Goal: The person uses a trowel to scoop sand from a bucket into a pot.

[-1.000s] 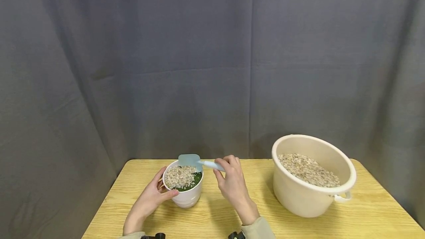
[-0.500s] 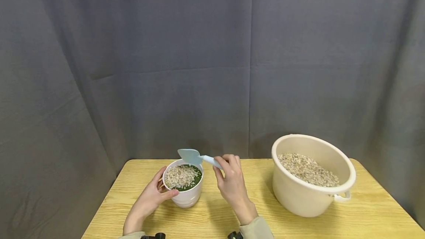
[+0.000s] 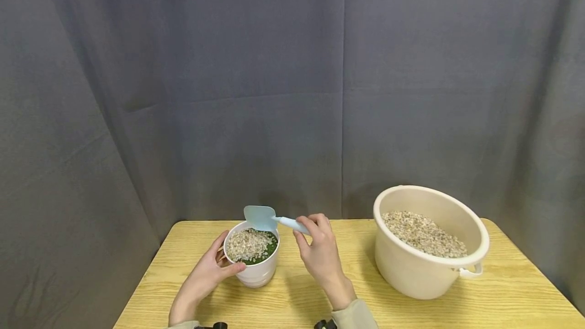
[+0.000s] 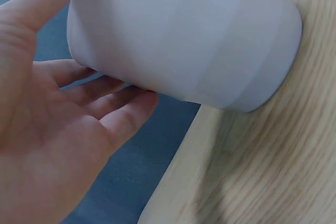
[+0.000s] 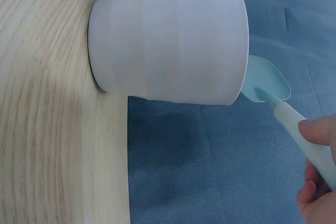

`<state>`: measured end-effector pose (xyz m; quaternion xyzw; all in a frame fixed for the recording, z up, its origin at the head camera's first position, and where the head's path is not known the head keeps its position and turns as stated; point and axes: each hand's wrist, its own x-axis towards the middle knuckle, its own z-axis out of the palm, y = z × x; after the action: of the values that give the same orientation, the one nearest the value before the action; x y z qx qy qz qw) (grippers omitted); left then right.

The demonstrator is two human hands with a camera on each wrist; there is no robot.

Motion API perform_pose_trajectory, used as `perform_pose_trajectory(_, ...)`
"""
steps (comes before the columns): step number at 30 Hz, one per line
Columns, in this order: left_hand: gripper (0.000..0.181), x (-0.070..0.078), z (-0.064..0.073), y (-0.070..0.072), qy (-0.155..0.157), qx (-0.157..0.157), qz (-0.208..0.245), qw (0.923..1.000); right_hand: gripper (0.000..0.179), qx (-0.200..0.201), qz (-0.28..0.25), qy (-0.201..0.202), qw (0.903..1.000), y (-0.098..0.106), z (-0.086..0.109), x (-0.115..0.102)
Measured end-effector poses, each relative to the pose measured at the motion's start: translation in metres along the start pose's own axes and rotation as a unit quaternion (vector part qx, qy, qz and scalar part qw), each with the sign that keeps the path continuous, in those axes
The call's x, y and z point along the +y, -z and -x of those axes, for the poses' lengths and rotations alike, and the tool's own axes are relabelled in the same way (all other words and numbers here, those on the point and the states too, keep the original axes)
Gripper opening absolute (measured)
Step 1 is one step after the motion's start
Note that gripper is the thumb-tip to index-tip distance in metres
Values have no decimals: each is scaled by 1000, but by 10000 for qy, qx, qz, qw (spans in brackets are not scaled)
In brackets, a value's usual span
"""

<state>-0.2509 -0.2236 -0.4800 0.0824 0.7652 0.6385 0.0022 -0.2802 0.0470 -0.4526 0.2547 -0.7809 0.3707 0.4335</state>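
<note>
One white pot (image 3: pixel 257 272) stands on the table (image 3: pixel 162 270). One blue shovel (image 3: pixel 260 218) is over its far rim, raised relative to one second ago. Left hand (image 3: pixel 205 274) grasps the pot; right hand (image 3: pixel 320 254) pinches the shovel. One bucket (image 3: pixel 407 270) stands well right of the pot; the table's far edge runs behind the pot.

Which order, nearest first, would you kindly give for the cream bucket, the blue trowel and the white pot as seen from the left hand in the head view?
1. White pot: held by the left hand, to its right.
2. Blue trowel: blade by the pot's far rim.
3. Cream bucket: well off to the right.
</note>
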Motion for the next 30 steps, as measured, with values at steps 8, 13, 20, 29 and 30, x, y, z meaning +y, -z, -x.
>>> perform_pose_trajectory(8,97,6,3,2,-143,-59,-111,9998,28,-191,-386,-616,9972,7,0,-5)
perform_pose_trajectory(13,97,17,5,1,-301,219,-951,9948,26,-251,-383,-995,9940,23,-4,-6)
perform_pose_trajectory(20,93,41,8,-9,-689,460,-1722,9816,23,-179,-257,-1079,9937,65,-12,1)
perform_pose_trajectory(29,89,86,17,-37,-1433,440,-1737,9733,23,-205,564,-116,9981,118,-31,23)
perform_pose_trajectory(30,89,90,17,-42,-1490,376,-1731,9728,24,-239,592,-64,9979,126,-34,24)
